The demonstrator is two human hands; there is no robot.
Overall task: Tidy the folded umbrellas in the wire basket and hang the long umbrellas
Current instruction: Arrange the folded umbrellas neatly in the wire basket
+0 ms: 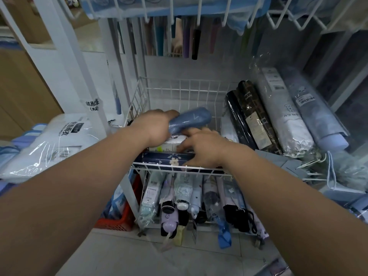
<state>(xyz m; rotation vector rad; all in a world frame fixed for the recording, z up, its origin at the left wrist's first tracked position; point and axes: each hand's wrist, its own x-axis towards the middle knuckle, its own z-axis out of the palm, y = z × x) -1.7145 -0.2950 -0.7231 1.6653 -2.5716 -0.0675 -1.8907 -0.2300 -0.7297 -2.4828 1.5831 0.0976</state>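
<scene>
both arms reach into a white wire basket (179,90) on a white rack. the left hand (157,128) is wrapped around one end of a folded blue umbrella (191,119) in clear plastic, holding it tilted above the basket's contents, its far end pointing right and away. the right hand (203,148) lies flat with fingers spread, pressing on a navy floral umbrella (165,158) that lies crosswise against the basket's front rim, and on a white packaged umbrella (171,143) just behind it; it clasps nothing.

to the right in the same basket, four wrapped umbrellas lean side by side: a navy one (239,124), a brown patterned one (256,120), a pale grey one (282,114) and a light blue one (318,118).

in the lower basket (199,222) a row of folded umbrellas lies with the handles toward the camera. above, long umbrellas (187,40) hang in a row behind the upper wire shelf (278,18). a packaged raincoat (51,144) lies at the left, and a red plastic crate (119,220) sits on the floor beside the rack.
</scene>
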